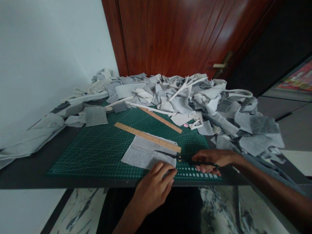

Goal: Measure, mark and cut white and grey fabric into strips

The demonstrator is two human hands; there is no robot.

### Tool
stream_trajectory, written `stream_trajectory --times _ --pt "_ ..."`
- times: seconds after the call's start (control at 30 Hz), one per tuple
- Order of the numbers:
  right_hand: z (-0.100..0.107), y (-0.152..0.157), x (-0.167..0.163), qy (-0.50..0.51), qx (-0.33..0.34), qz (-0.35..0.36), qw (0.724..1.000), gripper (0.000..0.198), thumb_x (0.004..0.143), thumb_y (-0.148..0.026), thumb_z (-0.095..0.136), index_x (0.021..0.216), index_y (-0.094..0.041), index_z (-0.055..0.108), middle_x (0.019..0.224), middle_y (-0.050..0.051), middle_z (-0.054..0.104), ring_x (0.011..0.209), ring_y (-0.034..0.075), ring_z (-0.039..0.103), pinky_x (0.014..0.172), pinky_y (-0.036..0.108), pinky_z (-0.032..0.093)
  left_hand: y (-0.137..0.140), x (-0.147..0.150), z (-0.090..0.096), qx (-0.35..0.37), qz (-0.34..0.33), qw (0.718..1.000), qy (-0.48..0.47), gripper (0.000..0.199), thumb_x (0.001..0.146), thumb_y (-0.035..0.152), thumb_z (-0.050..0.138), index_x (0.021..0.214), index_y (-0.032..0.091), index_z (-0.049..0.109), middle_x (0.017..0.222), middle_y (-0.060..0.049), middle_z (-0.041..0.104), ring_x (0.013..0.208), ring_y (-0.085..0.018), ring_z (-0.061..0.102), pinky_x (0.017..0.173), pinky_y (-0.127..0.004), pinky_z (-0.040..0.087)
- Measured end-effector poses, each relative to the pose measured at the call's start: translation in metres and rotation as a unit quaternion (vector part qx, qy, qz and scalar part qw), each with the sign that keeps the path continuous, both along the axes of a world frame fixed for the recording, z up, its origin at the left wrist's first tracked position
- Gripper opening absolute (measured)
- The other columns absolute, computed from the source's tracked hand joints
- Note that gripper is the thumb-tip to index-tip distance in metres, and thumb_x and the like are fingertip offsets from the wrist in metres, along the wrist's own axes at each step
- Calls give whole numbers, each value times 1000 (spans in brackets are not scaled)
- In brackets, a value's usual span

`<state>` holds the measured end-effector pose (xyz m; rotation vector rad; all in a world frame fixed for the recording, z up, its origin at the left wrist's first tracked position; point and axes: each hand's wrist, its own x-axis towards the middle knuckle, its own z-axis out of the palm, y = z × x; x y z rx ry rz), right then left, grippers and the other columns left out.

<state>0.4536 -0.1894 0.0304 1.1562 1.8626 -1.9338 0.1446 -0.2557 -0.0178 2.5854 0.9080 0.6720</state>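
My right hand [207, 160] is closed around the handles of dark scissors [186, 159]. Their blades point left and lie along a piece of light grey cloth [141, 154], reaching in from its right side. At the cloth's near right edge, my left hand [158, 182] bends its fingers over the fabric and grips it there; the thumb is hidden. A wooden ruler [148, 136] lies slantwise over the far part of the cloth, just beyond the blades. Under all of this is a green cutting mat [80, 152] with a grid.
A second wooden ruler [162, 120] rests farther back on the mat. Heaped grey and white cloth scraps [175, 94] line the back and both sides of the dark table [29, 178]. Behind stands a reddish-brown wooden door [165, 35], with a white wall [53, 42] at left.
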Motion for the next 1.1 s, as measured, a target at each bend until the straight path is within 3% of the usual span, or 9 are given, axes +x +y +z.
stream_trajectory --times 0.53,0.77,1.1 --pt "7 1 -3 -7 -29 -17 999 62 80 -76 73 87 -19 50 64 -8 48 46 5 46 44 19 45 1 -1 1 1 2 1000 -5 32 102 13 55 132 23 63 128 -3 68 122 -21 61 109 -37 54" --pt "0 3 0 -5 -36 -13 999 60 80 -74 75 90 -19 52 63 -9 48 46 6 47 43 20 47 1 -1 -1 -7 -2 1000 -9 33 104 13 53 134 22 61 129 -4 67 123 -23 60 109 -40 54" --pt "9 4 -7 -2 -35 1 999 61 83 -76 70 81 -20 45 60 -10 45 46 6 46 44 19 45 1 -1 -2 4 6 1000 -4 35 103 14 51 136 23 63 131 -5 68 126 -23 61 112 -42 56"
